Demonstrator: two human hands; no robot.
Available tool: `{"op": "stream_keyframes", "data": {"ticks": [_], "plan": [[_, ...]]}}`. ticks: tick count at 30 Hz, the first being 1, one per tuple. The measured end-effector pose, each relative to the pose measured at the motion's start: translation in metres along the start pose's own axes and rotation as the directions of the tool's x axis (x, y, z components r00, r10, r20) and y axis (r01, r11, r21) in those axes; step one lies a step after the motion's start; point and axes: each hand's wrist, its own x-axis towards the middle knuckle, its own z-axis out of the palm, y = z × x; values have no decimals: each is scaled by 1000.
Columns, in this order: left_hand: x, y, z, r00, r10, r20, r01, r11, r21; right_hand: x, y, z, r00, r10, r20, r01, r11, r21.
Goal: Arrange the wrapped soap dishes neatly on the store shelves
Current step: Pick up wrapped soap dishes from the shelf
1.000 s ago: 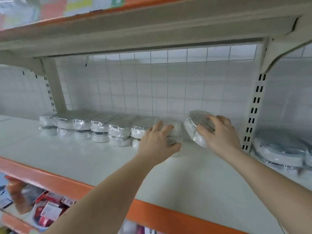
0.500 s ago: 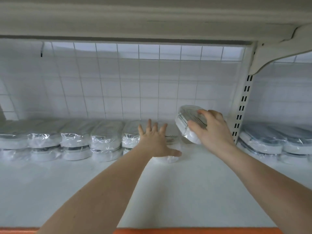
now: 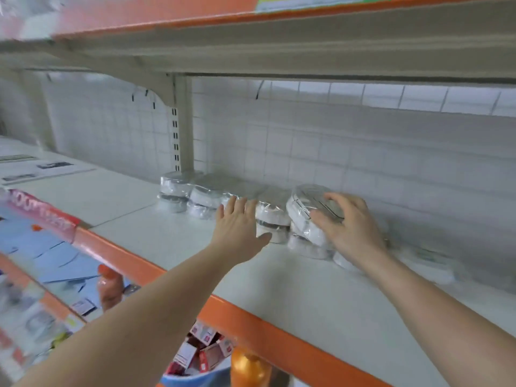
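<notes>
Fingers [image 3: 333,198] of the right hand [image 3: 349,227] curl round a tilted wrapped soap dish [image 3: 304,210]; left hand [image 3: 237,227] fingers spread flat against the stacked row [image 3: 201,195] just beyond them on the shelf [image 3: 293,291]. Row mostly formed; this dish remains unseated.

A row of clear-wrapped round white soap dishes [image 3: 195,195], stacked two high, runs along the back of the white metal shelf [image 3: 307,297] against the white wire-grid back panel [image 3: 321,146]. The left hand [image 3: 240,227] lies before the row; to its right, the right hand [image 3: 349,224] holds one tilted wrapped soap dish [image 3: 307,210] atop the row's right end.
</notes>
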Motion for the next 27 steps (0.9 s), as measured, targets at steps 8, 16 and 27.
{"op": "stream_keyframes", "data": {"ticks": [8, 16, 27], "plan": [[17, -146, -31, 992, -55, -109, 66, 993, 99, 46, -116, 111, 986, -158, 55, 160, 986, -43], [66, -281, -44, 997, 61, -36, -54, 984, 167, 133, -220, 236, 999, 38, -19, -40, 985, -165], [99, -343, -30, 986, 166, 21, -167, 984, 65, 172, -240, 312, 987, 19, 162, 23, 967, -255]]}}
